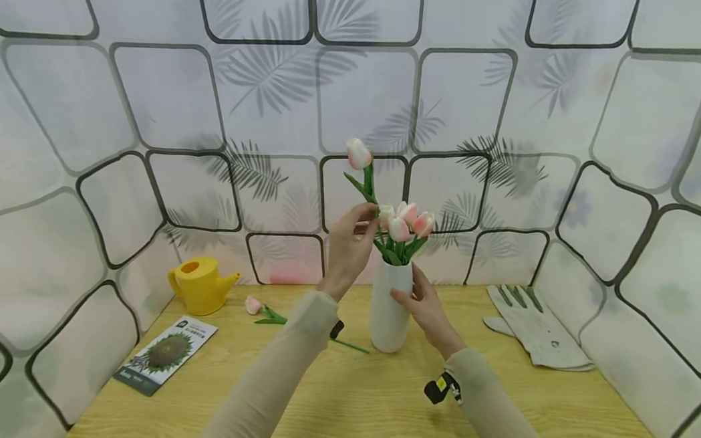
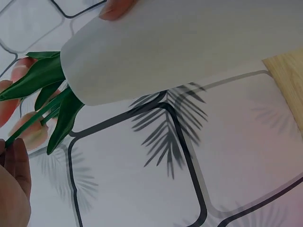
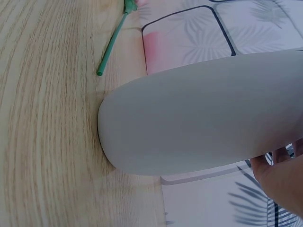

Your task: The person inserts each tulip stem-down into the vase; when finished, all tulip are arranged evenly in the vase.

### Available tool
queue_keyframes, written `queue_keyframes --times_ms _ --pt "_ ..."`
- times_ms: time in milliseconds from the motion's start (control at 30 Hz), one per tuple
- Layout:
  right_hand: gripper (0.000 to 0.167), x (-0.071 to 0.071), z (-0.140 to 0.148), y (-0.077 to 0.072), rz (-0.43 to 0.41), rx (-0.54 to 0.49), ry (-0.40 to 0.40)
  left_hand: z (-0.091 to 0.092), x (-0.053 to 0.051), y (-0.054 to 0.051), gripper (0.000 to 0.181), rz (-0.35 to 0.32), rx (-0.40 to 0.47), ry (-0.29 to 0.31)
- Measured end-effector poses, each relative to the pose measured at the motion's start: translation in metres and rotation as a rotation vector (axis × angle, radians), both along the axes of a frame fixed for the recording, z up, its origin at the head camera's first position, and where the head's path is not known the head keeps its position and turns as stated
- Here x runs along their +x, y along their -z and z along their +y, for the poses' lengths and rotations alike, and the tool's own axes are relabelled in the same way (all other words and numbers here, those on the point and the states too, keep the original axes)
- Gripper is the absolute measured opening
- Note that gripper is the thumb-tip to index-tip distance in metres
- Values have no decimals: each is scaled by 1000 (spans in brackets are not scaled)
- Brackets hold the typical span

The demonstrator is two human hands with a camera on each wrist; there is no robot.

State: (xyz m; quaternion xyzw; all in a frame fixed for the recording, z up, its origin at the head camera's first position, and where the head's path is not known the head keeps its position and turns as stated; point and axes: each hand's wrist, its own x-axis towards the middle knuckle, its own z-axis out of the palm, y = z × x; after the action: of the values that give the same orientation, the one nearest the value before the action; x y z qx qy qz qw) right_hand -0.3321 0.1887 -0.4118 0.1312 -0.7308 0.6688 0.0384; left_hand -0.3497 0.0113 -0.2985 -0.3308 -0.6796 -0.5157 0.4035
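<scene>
A white vase [image 1: 389, 314] stands upright on the wooden table, with several pink-and-white artificial tulips [image 1: 399, 229] bunched in its mouth. My left hand [image 1: 346, 249] pinches the green stem of one more tulip [image 1: 359, 154], whose head rises above the bunch. In the left wrist view that stem [image 2: 45, 113] runs from my fingers down to the vase mouth among the leaves; its lower end is hidden. My right hand [image 1: 428, 311] grips the vase from the right, thumb in front and fingers behind. The right wrist view shows the vase base [image 3: 123, 132] resting on the table.
Another tulip [image 1: 254, 305] lies on the table behind my left forearm. Farther left are a yellow watering can [image 1: 202, 286] and a seed packet [image 1: 167, 354] with a sunflower picture. White gloves [image 1: 541, 331] lie at the right. Patterned cloth walls [image 1: 271, 103] enclose the table.
</scene>
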Motion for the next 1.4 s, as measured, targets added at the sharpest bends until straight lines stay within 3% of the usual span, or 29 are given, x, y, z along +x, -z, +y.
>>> queue_keyframes --times_ms 233,533,767,1100,1267,1400 --pt "81 -7 1 10 39 -7 6 2 3 13 16 -36 -69 28" --pt "78 -6 1 10 76 -14 2 6 1 26 13 -101 -125 12" --pt "79 -4 0 6 68 -9 -2 9 -1 30 17 -184 -169 30" --pt "77 -8 0 9 72 -17 -1 9 -5 31 19 -231 -313 20" --pt "79 -8 0 10 66 -20 0 9 -4 34 16 -253 -320 28" --pt "79 -8 0 11 69 -20 0 11 -3 34 7 -234 -236 21"
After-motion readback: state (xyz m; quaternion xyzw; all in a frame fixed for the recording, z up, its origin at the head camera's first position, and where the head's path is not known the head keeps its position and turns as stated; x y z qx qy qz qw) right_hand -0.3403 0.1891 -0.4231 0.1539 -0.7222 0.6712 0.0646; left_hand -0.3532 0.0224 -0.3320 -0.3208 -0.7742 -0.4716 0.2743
